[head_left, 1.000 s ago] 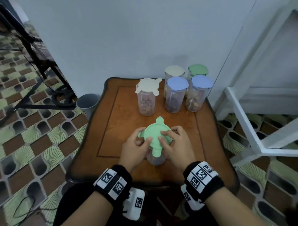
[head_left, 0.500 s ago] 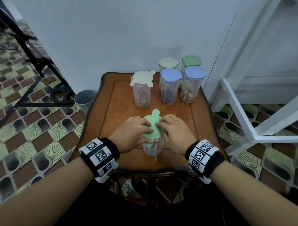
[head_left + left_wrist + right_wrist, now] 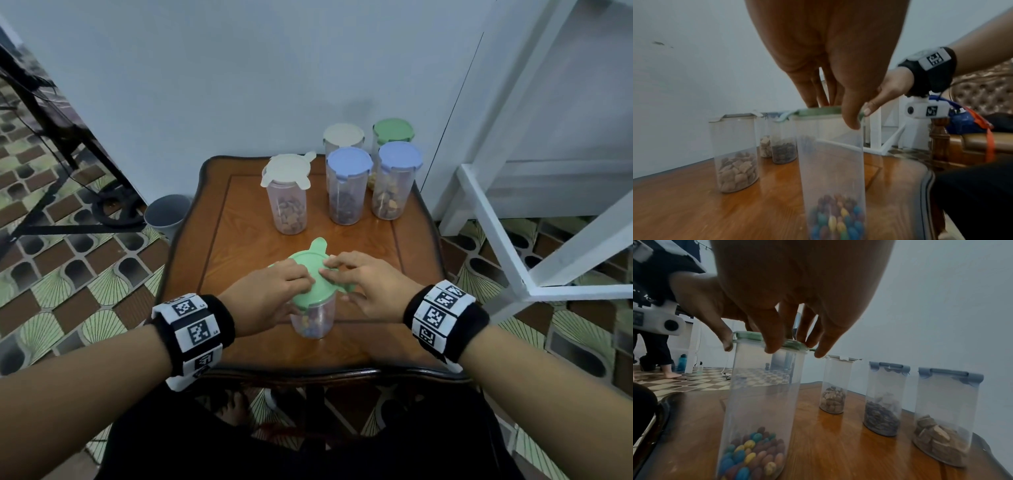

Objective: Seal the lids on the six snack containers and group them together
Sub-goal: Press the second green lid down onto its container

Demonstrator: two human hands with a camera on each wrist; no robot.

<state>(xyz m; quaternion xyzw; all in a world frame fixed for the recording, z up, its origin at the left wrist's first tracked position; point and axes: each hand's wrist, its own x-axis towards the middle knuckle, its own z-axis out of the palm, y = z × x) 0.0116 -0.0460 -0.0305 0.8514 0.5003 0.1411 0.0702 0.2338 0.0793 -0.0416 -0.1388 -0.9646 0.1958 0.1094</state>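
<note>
On a brown wooden square table with a raised dark rim, seen from the head view, six clear plastic cylinders stood upright.

Item 1: cluster of four sealed containers at 1 o'clock on the tabletop, near the wall. Two blue-lidded containers stood in front, clips down; a cream-lidded container and a green-lidded container stood behind.

Item 2: cream-lidded container of brown chunks, at 11 o'clock, apart from the cluster, lid tabs splayed outward.

Item 3: clear container of coloured candy-coated pieces, at 6 o'clock, near the table's front edge, capped by a mint-green round lid with one tab pointing to 12 o'clock.

Item 4: left hand, fingers lying on the lid top, thumb curled down over its rim at 9 o'clock.

Item 5: right hand, fingertips pressing the lid top, thumb hooked at its rim at 3 o'clock.

Item 6: grey bucket on the patterned tile floor, at 10 o'clock beside the table.
</note>
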